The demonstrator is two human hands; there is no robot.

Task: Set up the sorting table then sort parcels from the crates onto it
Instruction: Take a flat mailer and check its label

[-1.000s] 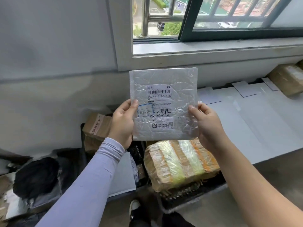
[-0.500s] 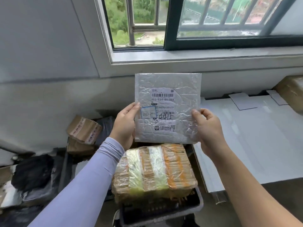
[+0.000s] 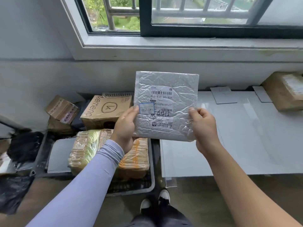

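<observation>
Both the left hand (image 3: 125, 128) and right hand (image 3: 202, 126) pinch the slick mailer (image 3: 165, 89) by its edges, so it may slip toward the crate (image 3: 151, 181), seemingly short of the counter (image 3: 246, 145).

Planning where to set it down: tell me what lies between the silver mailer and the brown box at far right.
Head view: bare white table, plus two white cards at its back edge, between silver mailer and brown box.

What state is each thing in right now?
Silver parcel: held upright, label facing camera.
Left hand: grips its left edge.
Right hand: pinches its right edge.
Crate: holds a taped parcel.
White table: one box on it.
Window: slid open.
</observation>
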